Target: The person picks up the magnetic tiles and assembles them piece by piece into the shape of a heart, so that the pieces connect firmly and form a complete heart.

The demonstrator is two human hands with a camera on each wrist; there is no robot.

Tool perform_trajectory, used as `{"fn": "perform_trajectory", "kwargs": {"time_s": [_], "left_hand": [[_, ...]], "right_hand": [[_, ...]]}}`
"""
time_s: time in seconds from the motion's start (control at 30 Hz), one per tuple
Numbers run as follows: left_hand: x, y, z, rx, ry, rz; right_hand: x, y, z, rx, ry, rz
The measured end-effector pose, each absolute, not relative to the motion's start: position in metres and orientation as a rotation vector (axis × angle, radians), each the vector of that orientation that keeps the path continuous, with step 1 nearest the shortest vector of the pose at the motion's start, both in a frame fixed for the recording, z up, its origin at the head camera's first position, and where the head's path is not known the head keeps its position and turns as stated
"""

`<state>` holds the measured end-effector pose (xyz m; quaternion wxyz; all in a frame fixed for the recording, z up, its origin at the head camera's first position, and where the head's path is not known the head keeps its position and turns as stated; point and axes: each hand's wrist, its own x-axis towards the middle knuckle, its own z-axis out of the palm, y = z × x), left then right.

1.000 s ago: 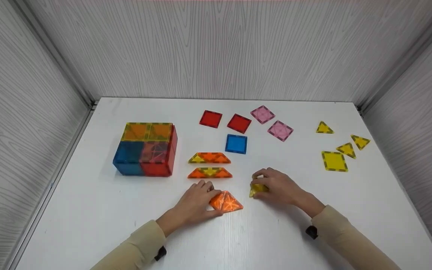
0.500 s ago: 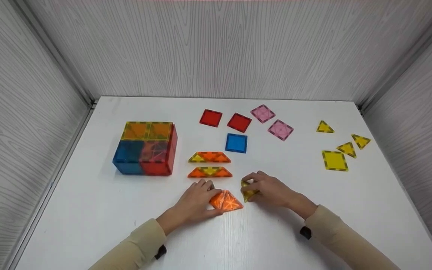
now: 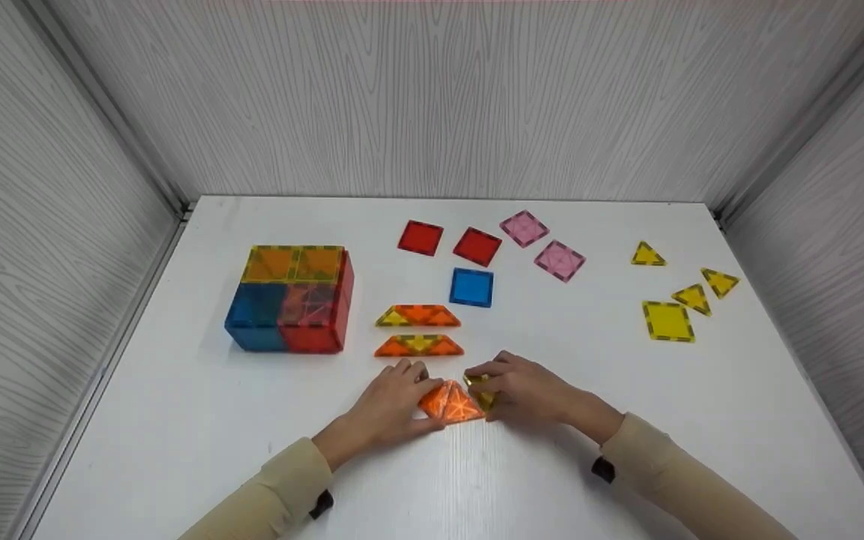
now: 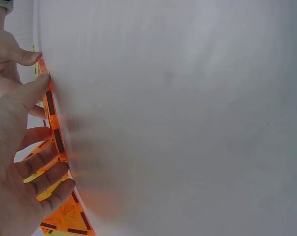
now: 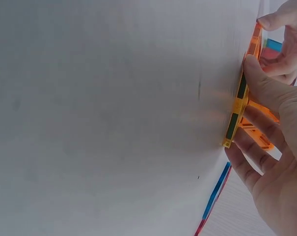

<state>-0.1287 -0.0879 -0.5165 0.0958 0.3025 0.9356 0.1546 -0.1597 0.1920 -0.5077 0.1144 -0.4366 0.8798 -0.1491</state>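
In the head view my left hand [image 3: 391, 401] grips a pair of joined orange triangular magnetic tiles [image 3: 458, 405] at their left side, thumb at the near corner. My right hand [image 3: 526, 390] pinches a yellow triangular magnetic tile [image 3: 483, 396] right beside the orange pair's right edge. The right wrist view has the yellow tile [image 5: 233, 120] between thumb and fingers, its edge in line with the orange one. Orange tile edges [image 4: 52, 115] lie along my left fingers in the left wrist view. Part of the yellow tile is hidden by my right fingers.
Two orange-and-yellow tile strips [image 3: 418, 316] lie just beyond my hands. A box built of coloured tiles [image 3: 289, 300] stands at left. Farther back are red squares [image 3: 421, 238], pink squares [image 3: 524, 229] and a blue square [image 3: 471, 288]. Yellow triangles and a yellow square [image 3: 668, 321] lie at right.
My right hand has moved left and slightly nearer with the yellow triangular tile, from a gap away to against the orange pair. My left hand has stayed in place.
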Motion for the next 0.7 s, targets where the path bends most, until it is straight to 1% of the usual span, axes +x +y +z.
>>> {"fn": "perform_trajectory", "kwargs": {"time_s": [0.23,0.5,0.7], "left_hand": [[-0.1294,-0.0884,-0.5175,0.900,2.763,0.483],[-0.1294,-0.0871,-0.5211,0.905,2.762,0.486],[-0.1301,-0.0889,-0.5195,0.883,2.722,0.579]], "right_hand": [[-0.1577,0.1873,-0.5074,-1.347,2.585,-0.407],[-0.1557,0.1859,-0.5085,-1.316,2.579,-0.399],[-0.1538,0.1887,-0.5067,-1.266,2.561,-0.464]]}}
